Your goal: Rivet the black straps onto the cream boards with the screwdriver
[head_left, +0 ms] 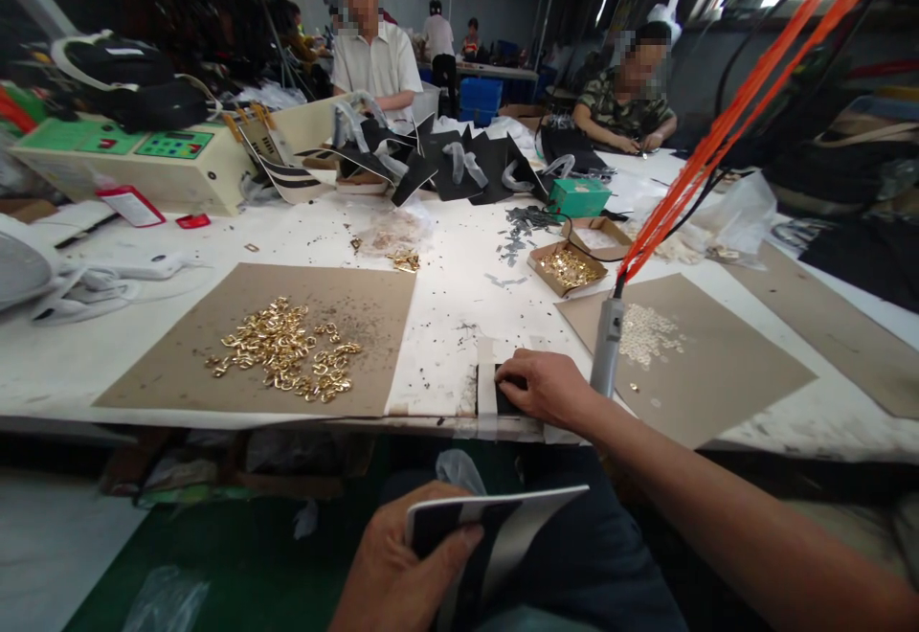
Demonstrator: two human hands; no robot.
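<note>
A white tabletop fills the middle, with a brown cardboard sheet toward its near left corner. A black-and-white panel is off the tabletop, just short of the near edge, its long upper side roughly parallel to that edge. The left hand pinches its left end, thumb on the face, other fingers hidden. The right hand, farther from the panel, lies beyond it at the near edge, fingers curled narrowly over a black pad; whether they grip anything small cannot be told. Gold-coloured metal clasps cover the sheet's middle.
</note>
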